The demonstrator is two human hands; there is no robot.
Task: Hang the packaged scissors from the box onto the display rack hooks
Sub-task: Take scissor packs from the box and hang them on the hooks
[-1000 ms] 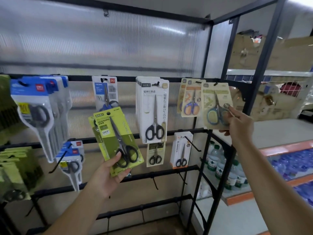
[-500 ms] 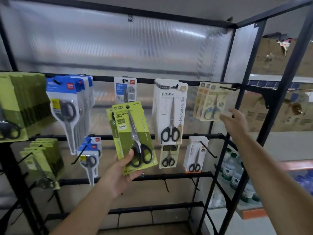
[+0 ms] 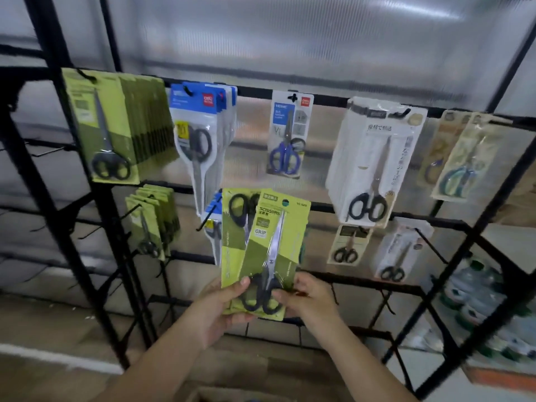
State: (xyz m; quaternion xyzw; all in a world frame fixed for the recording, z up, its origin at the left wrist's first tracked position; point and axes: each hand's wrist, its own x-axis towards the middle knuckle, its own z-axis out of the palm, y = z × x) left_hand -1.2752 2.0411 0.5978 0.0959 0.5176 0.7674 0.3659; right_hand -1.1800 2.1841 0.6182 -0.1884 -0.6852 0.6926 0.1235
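Ribbed translucent wall panel (image 3: pixel 290 39); bottled water (image 3: pixel 475 297) rt.

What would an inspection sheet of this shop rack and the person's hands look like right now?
Surface: black display rack with hooks, in front of a translucent ribbed panel.
Job's things: two green scissor packs held overlapping in front of the rack, not yet hung; matching green packs hang at upper left.
Clutter: blue-topped packs, one blue-handled pack, white packs and beige packs on other hooks.
Hands: left hand grips the packs' lower edge; right hand pinches the front pack.
Cables: nothing seen.
Surroundings: bottles on a shelf at right; box not clearly seen.
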